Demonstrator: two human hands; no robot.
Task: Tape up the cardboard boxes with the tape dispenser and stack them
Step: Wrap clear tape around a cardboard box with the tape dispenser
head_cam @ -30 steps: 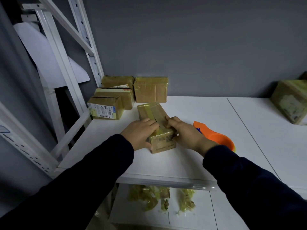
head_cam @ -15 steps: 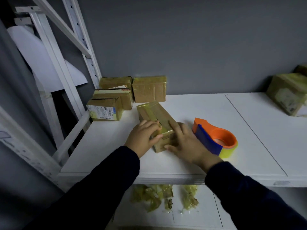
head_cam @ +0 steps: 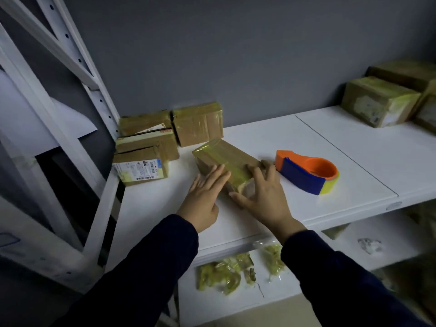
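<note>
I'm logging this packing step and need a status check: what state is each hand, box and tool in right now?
Brown cardboard box in the middle: taped, lying flat on the white shelf, under both hands.
Left hand: fingers straight, resting flat on the box.
Right hand: fingers spread, pressing the box's near end.
Orange and blue tape dispenser: set down, untouched, right of the box.
Left-corner brown boxes: taped, grouped.

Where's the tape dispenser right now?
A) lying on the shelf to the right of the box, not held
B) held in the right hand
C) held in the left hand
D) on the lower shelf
A: the tape dispenser lies on the white shelf, while the left hand and right hand press on the box.
</note>
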